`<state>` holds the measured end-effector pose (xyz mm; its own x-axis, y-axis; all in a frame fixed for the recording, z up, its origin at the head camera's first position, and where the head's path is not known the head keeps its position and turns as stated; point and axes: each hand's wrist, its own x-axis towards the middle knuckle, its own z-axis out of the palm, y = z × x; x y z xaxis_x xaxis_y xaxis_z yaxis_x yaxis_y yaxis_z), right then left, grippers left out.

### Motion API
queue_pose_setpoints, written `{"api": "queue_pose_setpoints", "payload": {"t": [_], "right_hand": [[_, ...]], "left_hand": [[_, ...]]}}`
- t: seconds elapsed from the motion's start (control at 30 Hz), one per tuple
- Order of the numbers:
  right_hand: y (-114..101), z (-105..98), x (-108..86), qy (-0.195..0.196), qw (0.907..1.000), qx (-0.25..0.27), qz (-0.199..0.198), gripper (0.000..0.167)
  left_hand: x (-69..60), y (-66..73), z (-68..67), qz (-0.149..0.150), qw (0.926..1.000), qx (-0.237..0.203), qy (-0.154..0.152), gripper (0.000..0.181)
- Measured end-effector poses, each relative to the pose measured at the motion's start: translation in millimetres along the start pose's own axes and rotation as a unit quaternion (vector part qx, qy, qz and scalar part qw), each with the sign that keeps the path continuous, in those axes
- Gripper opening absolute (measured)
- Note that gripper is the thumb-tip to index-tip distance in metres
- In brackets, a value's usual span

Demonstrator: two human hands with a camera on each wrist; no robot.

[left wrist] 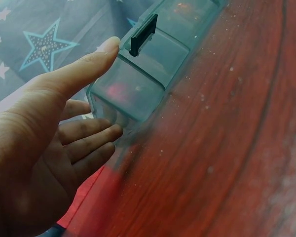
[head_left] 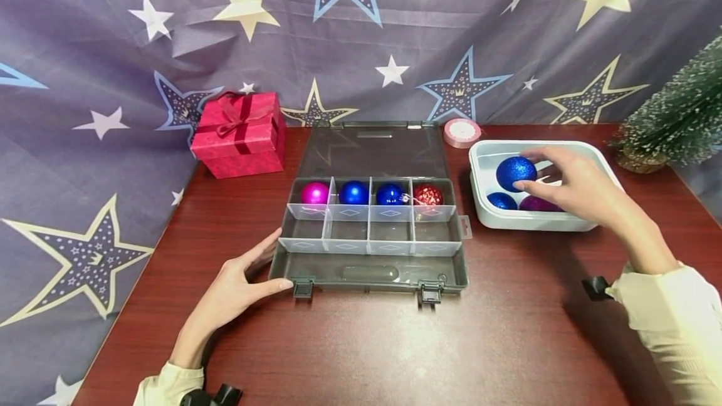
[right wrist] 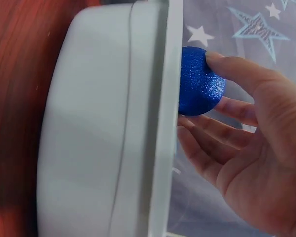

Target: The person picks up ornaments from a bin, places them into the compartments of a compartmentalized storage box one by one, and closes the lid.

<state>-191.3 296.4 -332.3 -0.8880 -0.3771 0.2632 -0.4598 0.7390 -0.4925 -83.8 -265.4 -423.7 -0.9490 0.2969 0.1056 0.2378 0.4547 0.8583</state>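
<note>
At right of frame, the right hand [head_left: 583, 183] clamps its fingers on a glittered blue ball [head_left: 514, 173] over the white tub [head_left: 530, 223]; likely light, stiff and brittle, it suits a gentle hold at its widest. Rim close, open air above. Lower left, the left hand [head_left: 234, 284], fingers apart, touches the compartment box [head_left: 321, 268].

"How can a hand cross from the white tub [head_left: 530, 223] to the divided box [head_left: 316, 268]?"
"Over the tub's rim, then the narrow gap; a tab [head_left: 465, 227] juts into that."
"And the compartments?"
"The nearer row is reachable from above. Balls [head_left: 354, 193] block the far row, backed by the lid [head_left: 372, 152]."
"Other obstacles?"
"Left hand [head_left: 234, 287] at the left front corner, ribbon roll [head_left: 462, 133] behind the gap."
</note>
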Motion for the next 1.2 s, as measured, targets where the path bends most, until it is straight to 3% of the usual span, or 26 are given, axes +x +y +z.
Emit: {"api": "queue_pose_setpoints", "payload": {"t": [0.3, 0.63, 0.93, 1.2], "right_hand": [[-32.1, 3.8, -1.9, -0.007, 0.9998, -0.018, 0.0, 0.05], [-50.6, 24.4, -1.8, -0.009, 0.9966, 0.025, -0.078, 0.054], [-66.9, 41.6, 1.8, -0.06, 0.9943, 0.045, -0.076, 0.05], [-74.5, 59.5, 8.3, -0.082, 0.9903, 0.056, -0.097, 0.05]], "left_hand": [[0.8, -0.8, -0.4, -0.011, 0.9999, 0.006, 0.002, 0.087], [1.1, 0.4, 0.3, 0.003, 1.0, 0.001, -0.002, 0.086], [0.7, 1.7, 0.0, 0.0, 1.0, 0.0, 0.0, 0.086], [0.9, 1.4, -0.4, 0.005, 1.0, 0.0, 0.001, 0.086]]}}
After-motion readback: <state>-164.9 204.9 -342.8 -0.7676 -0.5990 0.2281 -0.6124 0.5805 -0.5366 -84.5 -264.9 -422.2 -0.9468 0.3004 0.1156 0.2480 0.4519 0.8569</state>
